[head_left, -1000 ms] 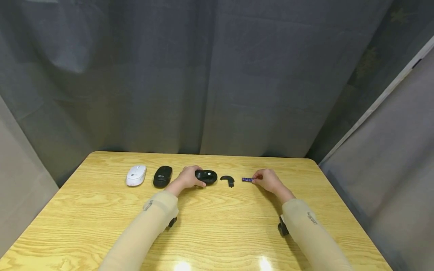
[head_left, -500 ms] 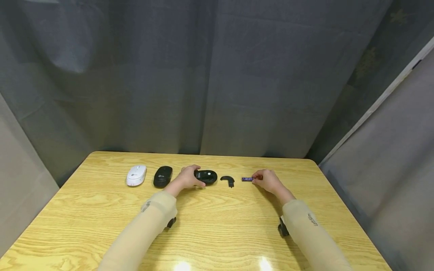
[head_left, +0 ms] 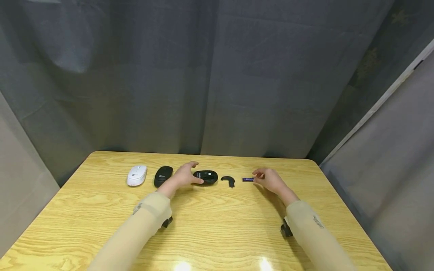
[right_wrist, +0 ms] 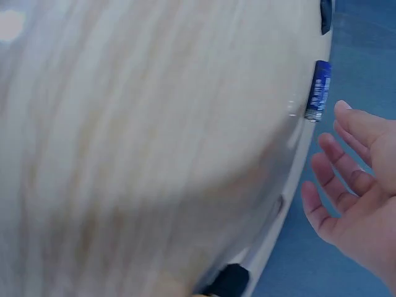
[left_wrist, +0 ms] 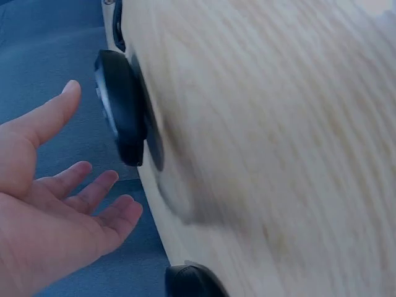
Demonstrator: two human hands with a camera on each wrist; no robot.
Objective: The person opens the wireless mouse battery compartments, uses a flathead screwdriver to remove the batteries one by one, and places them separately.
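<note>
Two grips spread, holding nothing | left hand beside upturned mouse | right hand beside battery | wrist views blurred

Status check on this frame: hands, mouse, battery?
Left hand open beside upturned mouse. Right hand open, battery lying free. Battery cover between them.

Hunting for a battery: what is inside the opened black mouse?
The opened mouse lies underside up, cover beside it. Its cavity is too small and dark to read. A battery lies by the right hand.

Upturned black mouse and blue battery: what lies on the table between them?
In the head view, a small black curved cover piece lies on the table between the upturned black mouse and the blue battery, touching neither.
</note>
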